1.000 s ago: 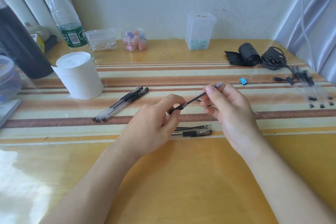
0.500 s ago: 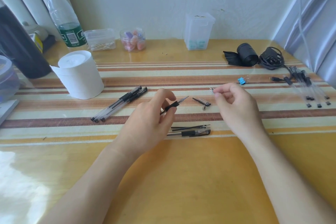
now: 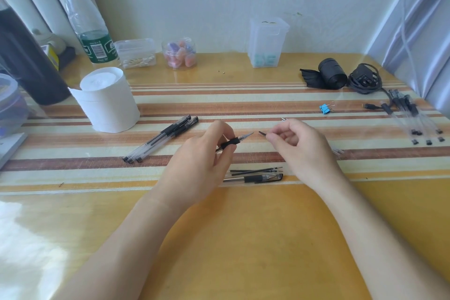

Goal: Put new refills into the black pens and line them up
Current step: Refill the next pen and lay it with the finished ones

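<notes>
Reassembly, seemingly: pinches clear black-gripped plastic pen (image 3: 233, 141) in left hand (image 3: 194, 165), small black piece (image 3: 261, 133) in right hand (image 3: 299, 148); needs alignment next.

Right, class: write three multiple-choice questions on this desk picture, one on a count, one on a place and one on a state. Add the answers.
1. How many pens lie together beside the paper roll?
A. One
B. Six
C. Three

2. Where is the blue clip?
A. On top of the paper roll
B. On the table, beyond the right hand and a little to its right
C. Among those pens

3. How is the pen in the left hand?
A. Its tip is bare
B. Its cap is on
C. It is snapped in two

Answers:
1. C: three black ends show side by side.
2. B: it lies alone on the table, apart from the hand.
3. A: the point sticks out uncovered past the fingers.
</notes>
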